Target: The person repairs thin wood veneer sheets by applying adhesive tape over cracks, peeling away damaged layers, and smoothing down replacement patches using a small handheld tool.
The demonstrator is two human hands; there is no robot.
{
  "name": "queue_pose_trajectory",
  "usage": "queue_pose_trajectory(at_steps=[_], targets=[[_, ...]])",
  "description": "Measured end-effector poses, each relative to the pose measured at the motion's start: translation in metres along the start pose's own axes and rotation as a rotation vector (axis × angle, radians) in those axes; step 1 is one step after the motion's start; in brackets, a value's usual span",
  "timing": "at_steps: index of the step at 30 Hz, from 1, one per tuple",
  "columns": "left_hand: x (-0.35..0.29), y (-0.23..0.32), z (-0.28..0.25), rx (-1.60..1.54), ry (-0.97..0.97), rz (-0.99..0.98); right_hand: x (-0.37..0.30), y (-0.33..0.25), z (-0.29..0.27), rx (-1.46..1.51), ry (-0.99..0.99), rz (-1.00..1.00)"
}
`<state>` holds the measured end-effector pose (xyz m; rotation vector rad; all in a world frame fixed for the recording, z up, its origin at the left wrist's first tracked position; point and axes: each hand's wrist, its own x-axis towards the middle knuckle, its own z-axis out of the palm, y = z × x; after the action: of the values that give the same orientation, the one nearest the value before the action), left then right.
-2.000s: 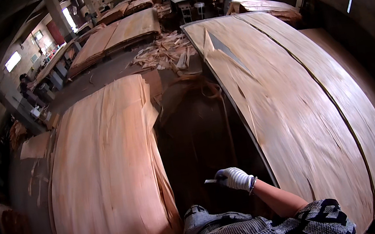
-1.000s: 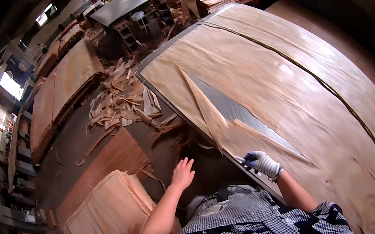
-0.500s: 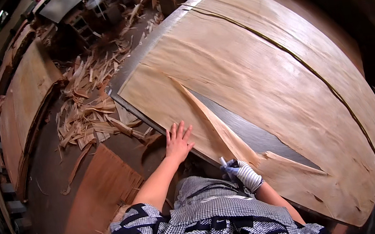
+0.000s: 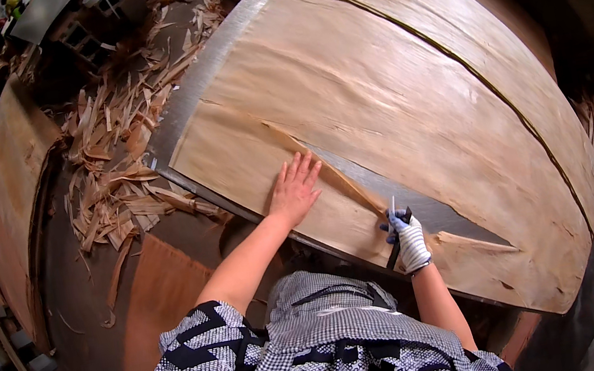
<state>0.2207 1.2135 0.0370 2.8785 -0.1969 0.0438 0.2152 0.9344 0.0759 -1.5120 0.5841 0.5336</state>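
One split veneer sheet (image 4: 392,100) | left hand (image 4: 296,192) flat, fingers spread | gloved right hand (image 4: 408,240) gripping slim tool (image 4: 393,204), perhaps bladed | snagging raised edge (image 4: 351,186) could tear it further

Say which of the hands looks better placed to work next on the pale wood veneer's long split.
Probably the right hand: white-and-blue gloved, it holds a slim pale-tipped tool beside the split, while the bare left hand lies on the pale wood veneer sheet, perhaps steadying it.
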Motion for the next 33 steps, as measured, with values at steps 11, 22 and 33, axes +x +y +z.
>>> queue_pose_trajectory(at_steps=[11,22,33], targets=[[0.025,0.010,-0.009,0.042,-0.128,-0.094,-0.007,-0.033,-0.009,-0.120,0.055,-0.330],[0.031,0.006,0.002,-0.058,-0.018,0.088,0.041,-0.001,-0.035,-0.165,0.098,-0.132],[0.039,0.067,0.029,-0.114,-0.210,0.426,0.009,-0.002,-0.035,-0.115,0.021,-0.162]])
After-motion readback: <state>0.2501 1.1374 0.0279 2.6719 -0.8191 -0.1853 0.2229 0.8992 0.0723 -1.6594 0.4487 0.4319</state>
